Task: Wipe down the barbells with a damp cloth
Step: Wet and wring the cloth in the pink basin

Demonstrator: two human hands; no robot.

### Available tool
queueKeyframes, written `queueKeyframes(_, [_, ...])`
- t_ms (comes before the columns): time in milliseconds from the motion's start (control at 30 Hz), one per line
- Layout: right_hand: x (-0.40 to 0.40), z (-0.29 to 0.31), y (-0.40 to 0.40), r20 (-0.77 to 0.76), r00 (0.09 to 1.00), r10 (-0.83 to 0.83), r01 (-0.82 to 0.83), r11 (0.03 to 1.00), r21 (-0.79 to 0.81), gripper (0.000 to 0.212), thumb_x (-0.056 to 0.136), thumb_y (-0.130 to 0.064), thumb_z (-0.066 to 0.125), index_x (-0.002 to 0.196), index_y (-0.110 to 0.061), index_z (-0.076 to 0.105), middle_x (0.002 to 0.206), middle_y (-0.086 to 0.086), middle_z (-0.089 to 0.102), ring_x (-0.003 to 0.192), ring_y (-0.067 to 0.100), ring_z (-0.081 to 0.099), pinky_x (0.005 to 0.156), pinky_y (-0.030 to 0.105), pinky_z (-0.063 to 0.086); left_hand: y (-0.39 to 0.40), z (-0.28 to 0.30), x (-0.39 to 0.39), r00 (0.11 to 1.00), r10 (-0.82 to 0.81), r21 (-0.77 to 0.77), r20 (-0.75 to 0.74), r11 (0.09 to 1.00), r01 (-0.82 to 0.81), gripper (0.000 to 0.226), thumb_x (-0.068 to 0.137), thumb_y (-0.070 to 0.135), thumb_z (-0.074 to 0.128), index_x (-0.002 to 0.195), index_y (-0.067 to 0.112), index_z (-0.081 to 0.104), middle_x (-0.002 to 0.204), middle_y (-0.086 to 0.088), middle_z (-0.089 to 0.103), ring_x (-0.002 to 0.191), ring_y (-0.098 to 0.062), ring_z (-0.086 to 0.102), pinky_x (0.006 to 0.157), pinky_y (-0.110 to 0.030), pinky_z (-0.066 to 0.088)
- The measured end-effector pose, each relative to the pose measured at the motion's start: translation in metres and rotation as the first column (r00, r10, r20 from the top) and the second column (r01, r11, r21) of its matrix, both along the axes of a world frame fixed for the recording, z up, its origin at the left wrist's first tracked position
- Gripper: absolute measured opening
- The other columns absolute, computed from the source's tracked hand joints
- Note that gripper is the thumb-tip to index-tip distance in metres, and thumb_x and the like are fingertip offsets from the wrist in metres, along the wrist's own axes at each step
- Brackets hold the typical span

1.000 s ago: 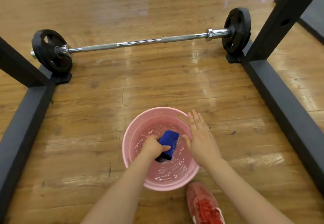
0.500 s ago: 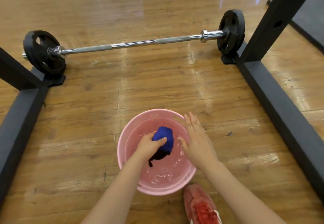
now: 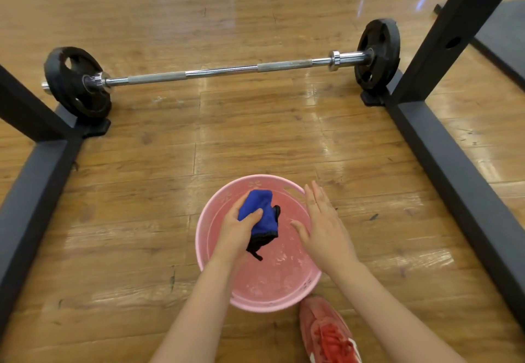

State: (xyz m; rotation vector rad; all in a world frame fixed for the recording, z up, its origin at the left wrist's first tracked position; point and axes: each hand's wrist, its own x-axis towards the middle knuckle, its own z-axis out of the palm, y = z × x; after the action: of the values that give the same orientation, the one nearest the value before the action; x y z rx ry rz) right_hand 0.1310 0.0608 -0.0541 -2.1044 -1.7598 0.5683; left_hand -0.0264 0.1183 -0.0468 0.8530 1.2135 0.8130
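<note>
Blue cloth (image 3: 257,215), pink basin (image 3: 272,291), perhaps flower-patterned

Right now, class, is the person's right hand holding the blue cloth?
No: the left hand grips the blue cloth above the pink basin, while the right hand is open beside it.

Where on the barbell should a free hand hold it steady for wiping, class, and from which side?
Grip a rough knurled section of the barbell shaft, reaching from above on the near side. The bar lies level between two black weight plates, with clear floor beneath, so fingers can wrap round it.
</note>
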Motion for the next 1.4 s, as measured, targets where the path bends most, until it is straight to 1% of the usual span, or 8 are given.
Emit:
queueKeyframes(100, [-0.001,0.0,0.0,-0.003,1.0,-0.005,0.005,1.0,0.001,0.074,0.097,-0.035,0.047,0.152,-0.015,0.001,0.159,-0.003,-0.006,0.146,0.011,-0.005,0.117,0.026,0.005,0.0,0.0,-0.002,0.999,0.016,0.005,0.038,1.0,-0.016,0.026,0.094,-0.001,0.05,0.114,0.01,0.063,0.103,-0.012,0.069,0.094,-0.026,0.066,0.084,-0.036,0.052])
queueKeyframes(267, [-0.001,0.001,0.0,0.004,1.0,-0.013,0.013,1.0,0.003,0.076,0.097,-0.037,0.048,0.152,-0.015,0.001,0.159,-0.004,-0.006,0.146,0.01,-0.004,0.118,0.027,0.006,-0.001,0.0,-0.001,0.994,0.003,0.084,-0.109,0.996,0.006,0.017,0.096,0.016,0.055,0.083,0.019,0.065,0.064,0.008,0.069,0.065,-0.005,0.065,0.064,-0.016,0.05])
queueKeyframes(367, [-0.002,0.001,-0.001,0.005,1.0,-0.021,0.021,1.0,-0.004,0.077,0.097,-0.038,0.048,0.152,-0.017,-0.002,0.158,-0.005,-0.007,0.146,0.009,-0.006,0.118,0.027,0.007,-0.004,0.0,0.006,0.985,0.079,0.078,-0.151,0.995,-0.068,0.041,0.094,0.038,0.054,0.069,0.007,0.06,0.048,-0.012,0.056,0.048,-0.021,0.055,0.055,-0.024,0.048])
queueKeyframes(500, [-0.003,0.001,-0.001,0.004,0.999,-0.033,0.033,0.999,-0.008,0.078,0.097,-0.039,0.049,0.152,-0.019,-0.003,0.158,-0.007,-0.009,0.146,0.009,-0.005,0.117,0.027,0.007,-0.008,0.002,0.018,0.964,0.17,0.11,-0.206,0.983,-0.15,0.055,0.094,0.037,0.057,0.048,0.011,0.04,0.031,-0.004,0.04,0.029,-0.017,0.042,0.039,-0.02,0.04])
queueKeyframes(633, [-0.004,0.001,-0.002,0.012,0.999,-0.037,0.037,0.999,-0.018,0.078,0.097,-0.039,0.048,0.152,-0.02,-0.005,0.158,-0.006,-0.009,0.145,0.008,-0.005,0.116,0.026,0.007,-0.009,-0.002,0.02,0.942,0.174,0.173,-0.286,0.977,-0.128,0.06,0.089,0.035,0.065,0.044,0.017,0.03,0.033,0.008,0.029,0.031,-0.01,0.029,0.043,-0.022,0.032])
queueKeyframes(900, [-0.004,0.003,-0.001,0.01,0.999,-0.041,0.041,0.999,-0.014,0.078,0.096,-0.041,0.049,0.153,-0.018,0.001,0.159,-0.005,-0.005,0.146,0.01,-0.002,0.117,0.028,0.012,-0.011,0.001,0.019,0.95,0.06,0.129,-0.305,0.991,-0.021,0.043,0.078,0.035,0.077,0.066,0.006,0.048,0.053,-0.014,0.047,0.042,-0.026,0.046,0.041,-0.029,0.038])
queueKeyframes(1267, [-0.005,0.006,-0.001,0.007,0.999,-0.046,0.046,0.999,-0.029,0.078,0.097,-0.042,0.047,0.152,-0.019,-0.002,0.159,-0.006,-0.007,0.146,0.009,-0.003,0.118,0.03,0.011,-0.009,0.0,0.018,0.966,0.105,0.099,-0.236,0.992,-0.083,0.042,0.086,0.026,0.07,0.059,0.008,0.043,0.05,-0.011,0.038,0.043,-0.024,0.034,0.048,-0.035,0.035])
queueKeyframes(1400, [-0.005,0.007,0.0,0.007,0.999,-0.045,0.045,0.999,-0.02,0.077,0.097,-0.04,0.048,0.153,-0.017,0.001,0.159,-0.004,-0.004,0.146,0.01,-0.001,0.117,0.028,0.009,-0.007,0.004,0.015,0.995,0.029,0.021,-0.1,0.999,-0.027,0.05,0.09,0.047,0.053,0.061,0.007,0.047,0.04,-0.009,0.043,0.036,-0.02,0.039,0.045,-0.026,0.04])
